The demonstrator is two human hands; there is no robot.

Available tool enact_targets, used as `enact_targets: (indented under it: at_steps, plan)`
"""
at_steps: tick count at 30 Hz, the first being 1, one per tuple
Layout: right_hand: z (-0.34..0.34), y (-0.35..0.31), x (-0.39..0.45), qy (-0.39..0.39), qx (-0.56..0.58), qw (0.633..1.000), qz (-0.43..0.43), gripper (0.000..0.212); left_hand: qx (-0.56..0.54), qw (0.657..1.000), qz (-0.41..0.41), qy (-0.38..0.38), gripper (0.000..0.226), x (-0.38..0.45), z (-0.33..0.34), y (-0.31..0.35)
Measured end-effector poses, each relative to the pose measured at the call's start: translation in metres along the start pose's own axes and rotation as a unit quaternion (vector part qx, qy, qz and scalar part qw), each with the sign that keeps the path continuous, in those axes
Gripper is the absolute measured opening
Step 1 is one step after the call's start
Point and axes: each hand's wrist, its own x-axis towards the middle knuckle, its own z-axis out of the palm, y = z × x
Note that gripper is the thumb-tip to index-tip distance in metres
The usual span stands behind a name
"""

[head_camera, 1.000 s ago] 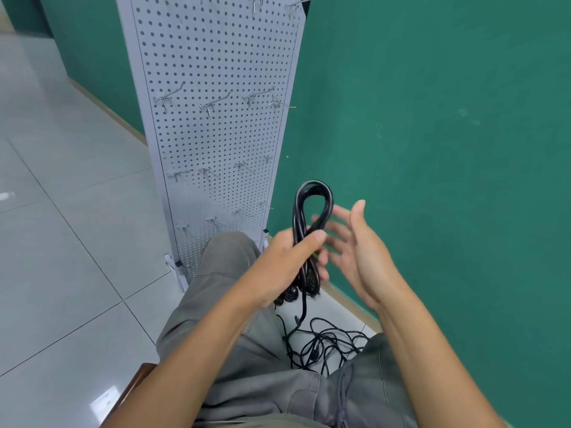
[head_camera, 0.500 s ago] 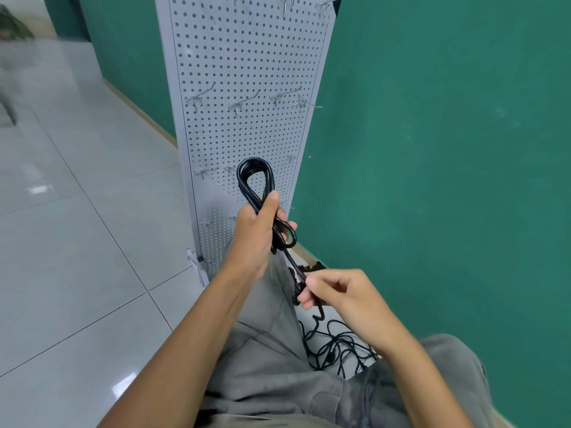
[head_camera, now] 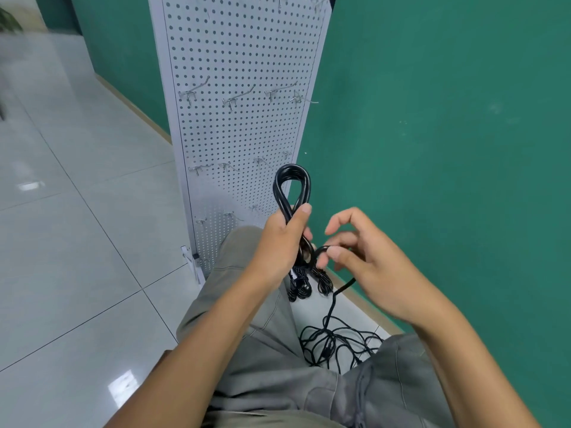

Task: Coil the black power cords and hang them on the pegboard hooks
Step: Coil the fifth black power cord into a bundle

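My left hand (head_camera: 279, 242) grips a coiled black power cord (head_camera: 292, 186) upright, its loop standing above my fist and its lower ends hanging below. My right hand (head_camera: 364, 257) is beside it, thumb and fingers pinching a strand of the same cord (head_camera: 321, 249) close to the bundle. That strand trails down to a loose tangle of black cords (head_camera: 336, 344) on the floor between my knees. The white pegboard (head_camera: 241, 72) stands behind, with rows of bare metal hooks (head_camera: 238, 97).
A green wall (head_camera: 448, 134) runs along the right, right behind the pegboard. Grey floor tiles (head_camera: 77, 242) spread to the left. My grey-trousered knees (head_camera: 247, 304) sit below my hands, near the pegboard's foot (head_camera: 191, 264).
My right hand rose from below the bundle and now pinches the strand right beside my left hand. The coil's loop shifted to the right edge of the pegboard as the view moved.
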Motion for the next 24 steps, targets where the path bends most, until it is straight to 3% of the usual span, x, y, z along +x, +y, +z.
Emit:
enact_targets:
  at_steps: [4, 9, 13, 16, 22, 24]
  plan:
    - [-0.010, -0.008, 0.008, 0.074, 0.048, 0.996, 0.001, 0.032, -0.042, 0.998, -0.016, -0.050, 0.044, -0.008, 0.009, 0.005]
    - [-0.016, -0.013, 0.009, 0.153, 0.005, 0.988, 0.012, 0.059, -0.111, 0.987, -0.048, -0.105, 0.038, -0.018, 0.017, 0.013]
    - [-0.018, -0.002, 0.012, 0.178, 0.047, 0.982, 0.030, 0.075, -0.147, 0.972, -0.062, -0.170, 0.044, -0.023, 0.019, 0.015]
    - [-0.019, 0.007, 0.013, 0.168, 0.117, 0.979, 0.024, 0.072, -0.177, 0.959, -0.067, -0.213, 0.042, -0.024, 0.017, 0.015]
    - [-0.013, 0.020, 0.009, 0.141, 0.275, 0.951, -0.009, 0.047, -0.333, 0.895, -0.099, -0.280, 0.018, -0.027, 0.020, 0.018]
    - [-0.010, 0.027, 0.008, 0.132, 0.290, 0.948, -0.012, 0.057, -0.341, 0.889, -0.101, -0.289, 0.019, -0.028, 0.020, 0.021]
